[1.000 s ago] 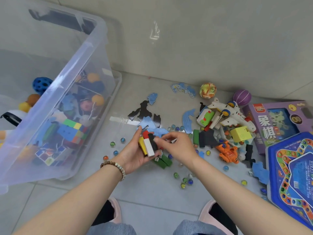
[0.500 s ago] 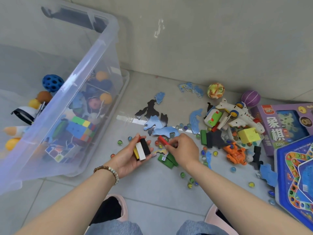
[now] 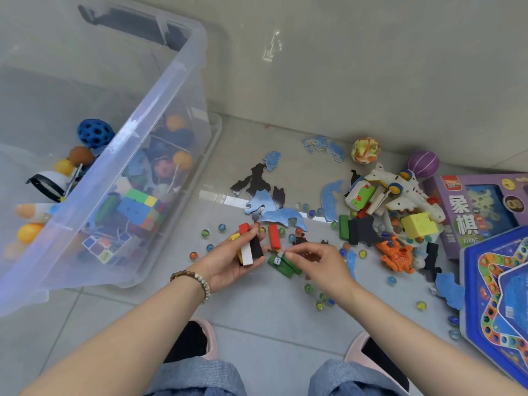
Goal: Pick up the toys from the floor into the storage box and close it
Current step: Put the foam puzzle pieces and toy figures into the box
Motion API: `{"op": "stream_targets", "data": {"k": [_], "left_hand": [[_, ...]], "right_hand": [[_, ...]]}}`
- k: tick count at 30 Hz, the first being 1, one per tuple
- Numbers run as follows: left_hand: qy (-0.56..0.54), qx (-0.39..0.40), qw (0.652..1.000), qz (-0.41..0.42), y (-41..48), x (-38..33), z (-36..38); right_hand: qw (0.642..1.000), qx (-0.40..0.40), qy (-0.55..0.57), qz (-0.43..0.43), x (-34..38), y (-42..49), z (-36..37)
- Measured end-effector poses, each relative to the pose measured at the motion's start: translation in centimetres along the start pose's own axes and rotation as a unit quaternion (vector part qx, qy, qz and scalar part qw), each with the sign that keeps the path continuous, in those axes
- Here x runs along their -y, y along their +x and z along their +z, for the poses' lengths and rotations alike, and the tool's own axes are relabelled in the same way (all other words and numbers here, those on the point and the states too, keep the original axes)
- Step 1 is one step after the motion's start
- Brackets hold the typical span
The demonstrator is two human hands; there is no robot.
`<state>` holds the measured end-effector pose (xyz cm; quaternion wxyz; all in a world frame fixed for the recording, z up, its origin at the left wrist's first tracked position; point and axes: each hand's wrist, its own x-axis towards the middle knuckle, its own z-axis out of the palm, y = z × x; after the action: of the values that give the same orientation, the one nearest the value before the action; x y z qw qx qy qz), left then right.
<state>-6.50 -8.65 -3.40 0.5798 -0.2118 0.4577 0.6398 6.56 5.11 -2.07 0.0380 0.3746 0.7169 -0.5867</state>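
The clear plastic storage box (image 3: 160, 90) stands at the left and holds balls, cubes and puzzle pieces. My left hand (image 3: 228, 267) is palm up beside it, gripping a bundle of wooden blocks (image 3: 249, 247): red, yellow, white and black. My right hand (image 3: 323, 267) hovers just right of it with curled fingers and nothing in them, its fingertips over two green blocks (image 3: 283, 265) and a small white die on the floor. A loose red block (image 3: 273, 237) lies just beyond the fingertips.
Marbles (image 3: 320, 301) are scattered over the tiles. Blue and black puzzle pieces (image 3: 265, 195) lie further out. A toy pile with a white plane (image 3: 400, 192), an orange robot (image 3: 397, 254), two balls and two game boxes (image 3: 497, 281) fills the right. My slippered feet sit below.
My right hand has come off the red block and drawn back over the green blocks. The left hand still holds its bundle of blocks. The camera has shifted, so the box looks further right.
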Motion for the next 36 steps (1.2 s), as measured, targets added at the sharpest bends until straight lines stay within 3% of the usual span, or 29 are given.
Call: {"op": "stream_targets", "data": {"k": [8, 17, 20, 25, 28, 30, 33, 36], "left_hand": [[0.021, -0.028, 0.999, -0.010, -0.2, 0.3, -1.1], [0.014, -0.028, 0.999, -0.012, -0.2, 0.3, -1.7], [0.009, -0.029, 0.999, -0.017, -0.2, 0.3, -1.5], [-0.008, -0.026, 1.000, -0.011, -0.1, 0.1, -1.2], [-0.015, -0.029, 0.999, -0.009, -0.2, -0.1, -0.6], [-0.013, -0.029, 0.999, -0.007, -0.2, -0.3, -0.3], [-0.020, -0.029, 0.999, -0.005, -0.3, -0.5, -0.2], [-0.022, -0.031, 0.999, -0.001, -0.4, -0.8, -0.2]], "right_hand": [[0.971, -0.048, -0.230, -0.043, -2.8, -0.1, 1.8], [0.923, -0.053, -0.363, -0.119, -2.5, 0.3, 1.9], [0.924, -0.044, -0.358, -0.126, -3.0, 0.1, 1.2], [0.964, -0.069, -0.244, -0.079, -2.6, 0.1, -0.5], [0.996, -0.077, -0.033, -0.012, -1.9, 0.8, -1.2], [0.994, -0.059, 0.089, 0.024, -1.0, 1.1, -1.4], [0.986, -0.014, 0.159, 0.056, 0.0, 1.5, -1.5], [0.936, 0.049, 0.327, 0.120, 1.0, 2.0, -1.0]]}}
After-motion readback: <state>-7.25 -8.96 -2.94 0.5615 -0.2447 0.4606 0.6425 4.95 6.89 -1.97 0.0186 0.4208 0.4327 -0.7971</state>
